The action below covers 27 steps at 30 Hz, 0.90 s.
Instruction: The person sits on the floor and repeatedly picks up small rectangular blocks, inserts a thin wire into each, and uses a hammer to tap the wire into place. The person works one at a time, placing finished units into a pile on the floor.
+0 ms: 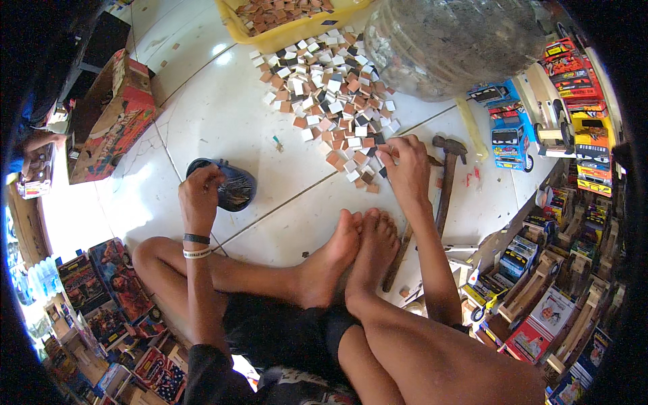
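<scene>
My left hand [201, 192] is closed, its fingertips pinched over a dark blue cup [251, 187]. Thin, shiny dark bits lie in the cup; what the fingertips hold, if anything, is too small to make out. My right hand [410, 165] is bent with its fingers drawn together at the lower right edge of a pile of small square pieces [334, 88] in brown, white and black. Whatever may be in those fingers is hidden. Right of that hand, a hammer [443, 189] lies on the tiles.
Behind the pile stands a yellow basin [273, 42] with brown pieces, beside a big clear plastic container [452, 50]. Toy trucks [511, 138] crowd the right; more lie lower left [121, 283]. A painted wooden box [125, 111] and another person's hand [46, 140] are at left.
</scene>
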### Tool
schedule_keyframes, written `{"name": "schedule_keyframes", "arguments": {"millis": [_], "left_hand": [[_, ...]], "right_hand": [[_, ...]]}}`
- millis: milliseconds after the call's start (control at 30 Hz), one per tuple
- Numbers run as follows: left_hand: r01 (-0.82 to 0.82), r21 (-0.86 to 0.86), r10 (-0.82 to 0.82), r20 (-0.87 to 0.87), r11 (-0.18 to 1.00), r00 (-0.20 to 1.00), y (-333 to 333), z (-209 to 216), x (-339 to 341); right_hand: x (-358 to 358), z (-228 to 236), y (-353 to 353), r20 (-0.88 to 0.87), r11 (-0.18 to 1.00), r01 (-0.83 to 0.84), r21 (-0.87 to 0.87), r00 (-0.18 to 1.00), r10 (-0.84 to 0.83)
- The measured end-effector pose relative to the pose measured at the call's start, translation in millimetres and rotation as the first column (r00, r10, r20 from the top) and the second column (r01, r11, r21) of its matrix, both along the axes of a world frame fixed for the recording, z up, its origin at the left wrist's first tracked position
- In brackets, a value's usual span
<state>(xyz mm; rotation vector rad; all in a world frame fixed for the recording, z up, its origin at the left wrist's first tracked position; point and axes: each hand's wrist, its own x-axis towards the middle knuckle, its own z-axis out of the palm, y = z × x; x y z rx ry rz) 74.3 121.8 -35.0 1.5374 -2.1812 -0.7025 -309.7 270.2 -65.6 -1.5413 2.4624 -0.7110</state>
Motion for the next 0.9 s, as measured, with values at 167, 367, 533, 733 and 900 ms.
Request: {"name": "schedule_keyframes", "arguments": {"millis": [167,367,533,733,900], "left_hand": [[0.132,-0.137,-0.124,0.069,0.982,0.990,4,0,-3],[0.018,-0.060,-0.011,0.116,0.998,0.993,-4,-15,2],[-0.141,-0.163,0.156,0.085,0.977,0.984,-21,-8,35],[-0.151,-0.174,0.129,-0.135,0.973,0.983,-18,8,55],[-0.311,-0.096,0.295,-0.154,0.946,0.943,-8,9,53]], "right_hand": [[4,4,0,0.151,0.991,0.055,-0.120,0.988,-0.036],[33,26,-6,0.404,0.940,0.068,-0.333,0.911,0.077],[73,28,-20,0.537,0.953,-0.078,-0.294,0.811,0.232],[113,12,-55,0.459,0.947,-0.266,-0.178,0.829,0.319],[125,1,-73,0.279,0.920,-0.360,-0.157,0.877,0.391]]}}
